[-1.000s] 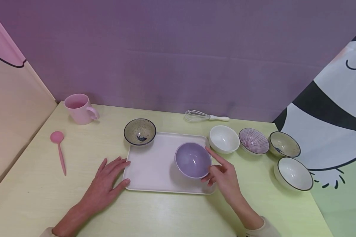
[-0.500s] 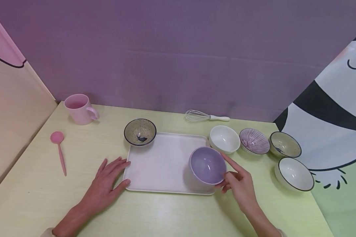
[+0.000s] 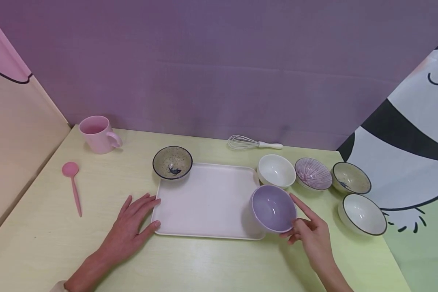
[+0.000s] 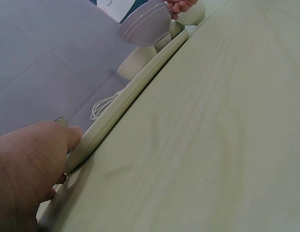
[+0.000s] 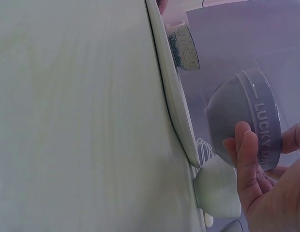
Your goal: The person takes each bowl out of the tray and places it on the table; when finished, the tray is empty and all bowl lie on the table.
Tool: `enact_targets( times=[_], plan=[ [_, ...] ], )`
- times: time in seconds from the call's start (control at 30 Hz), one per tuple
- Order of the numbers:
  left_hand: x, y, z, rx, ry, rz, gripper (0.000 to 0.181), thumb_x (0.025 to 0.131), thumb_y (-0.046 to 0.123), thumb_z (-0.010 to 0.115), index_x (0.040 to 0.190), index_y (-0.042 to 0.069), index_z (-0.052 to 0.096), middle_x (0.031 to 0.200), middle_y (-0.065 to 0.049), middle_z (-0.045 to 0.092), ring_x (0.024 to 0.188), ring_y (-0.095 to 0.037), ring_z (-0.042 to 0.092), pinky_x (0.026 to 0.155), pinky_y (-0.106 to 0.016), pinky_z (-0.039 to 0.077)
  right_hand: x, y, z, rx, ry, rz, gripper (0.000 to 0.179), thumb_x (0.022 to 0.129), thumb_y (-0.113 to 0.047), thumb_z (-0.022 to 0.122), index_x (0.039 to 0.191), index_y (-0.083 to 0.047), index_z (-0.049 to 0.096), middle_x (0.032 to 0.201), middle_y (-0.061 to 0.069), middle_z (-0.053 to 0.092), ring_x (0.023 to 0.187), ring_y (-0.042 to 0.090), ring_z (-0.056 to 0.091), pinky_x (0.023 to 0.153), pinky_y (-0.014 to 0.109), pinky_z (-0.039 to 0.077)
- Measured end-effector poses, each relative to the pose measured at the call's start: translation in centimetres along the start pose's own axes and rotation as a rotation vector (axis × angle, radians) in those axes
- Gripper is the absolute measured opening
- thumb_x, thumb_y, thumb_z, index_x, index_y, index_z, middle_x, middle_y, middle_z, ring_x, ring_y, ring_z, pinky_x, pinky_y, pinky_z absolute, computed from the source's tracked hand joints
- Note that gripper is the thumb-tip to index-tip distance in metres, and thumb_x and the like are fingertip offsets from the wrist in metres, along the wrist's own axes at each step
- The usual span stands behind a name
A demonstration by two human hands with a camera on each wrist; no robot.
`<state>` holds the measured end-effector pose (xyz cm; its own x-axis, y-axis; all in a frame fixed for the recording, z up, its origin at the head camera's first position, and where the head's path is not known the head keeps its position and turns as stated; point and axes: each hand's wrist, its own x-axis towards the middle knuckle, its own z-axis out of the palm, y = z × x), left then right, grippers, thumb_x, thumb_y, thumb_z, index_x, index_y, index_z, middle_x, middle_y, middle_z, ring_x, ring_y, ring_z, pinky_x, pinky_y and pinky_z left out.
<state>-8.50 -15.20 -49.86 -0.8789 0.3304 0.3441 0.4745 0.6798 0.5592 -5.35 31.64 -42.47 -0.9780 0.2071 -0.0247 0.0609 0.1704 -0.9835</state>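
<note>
My right hand grips a purple bowl by its right side. In the right wrist view the bowl is up off the table, with raised lettering on its outside. It overlaps the right end of a white rectangular tray in the head view. At the tray's left edge rests my left hand, its fingers relaxed and fingertips touching the rim. A speckled bowl with a dark blue rim and a blue figure inside sits at the tray's back left corner.
Along the right stand a white bowl, a purple striped bowl, another speckled bowl and a dark-rimmed white bowl. A whisk lies at the back. A pink mug and pink spoon are at left.
My right hand has carried the purple bowl to the right and slightly nearer, from over the tray to its right end. The left hand has stayed at the tray's edge.
</note>
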Motion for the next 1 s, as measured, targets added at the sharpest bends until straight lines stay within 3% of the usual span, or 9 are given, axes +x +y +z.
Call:
enact_targets(
  times=[0.5, 0.77, 1.0],
  plan=[
    [0.0, 0.2, 0.0, -0.004, 0.017, 0.015, 0.055, 0.103, 0.025, 0.077, 0.154, 0.008, 0.064, 0.159, -0.016, 0.062, 0.152, -0.041, 0.049, 0.142, -0.048, 0.010, -0.4, 1.8, -3.3, 0.017, 0.078, 0.030, 0.068, 0.103, 0.011, 0.045, 0.159, -0.025, 0.061, 0.070, 0.009, 0.078, 0.059, 0.018, 0.077, 0.049, 0.025, 0.062],
    [0.1, 0.1, -0.1, -0.004, 0.017, 0.019, 0.055, 0.104, 0.026, 0.077, 0.155, 0.009, 0.063, 0.159, -0.015, 0.062, 0.152, -0.040, 0.050, 0.141, -0.050, 0.011, -0.6, 2.5, -5.2, 0.028, 0.107, 0.051, 0.070, 0.105, 0.010, 0.043, 0.169, -0.018, 0.050, 0.069, 0.012, 0.078, 0.062, 0.016, 0.079, 0.051, 0.024, 0.062],
    [0.0, 0.1, -0.1, -0.009, 0.020, 0.017, 0.055, 0.103, 0.025, 0.078, 0.154, 0.009, 0.063, 0.159, -0.015, 0.062, 0.152, -0.040, 0.050, 0.141, -0.051, 0.011, -0.7, 3.2, -6.5, 0.062, 0.143, 0.070, 0.070, 0.106, 0.009, 0.043, 0.170, -0.020, 0.048, 0.070, 0.013, 0.079, 0.063, 0.016, 0.080, 0.050, 0.024, 0.063]
  ],
)
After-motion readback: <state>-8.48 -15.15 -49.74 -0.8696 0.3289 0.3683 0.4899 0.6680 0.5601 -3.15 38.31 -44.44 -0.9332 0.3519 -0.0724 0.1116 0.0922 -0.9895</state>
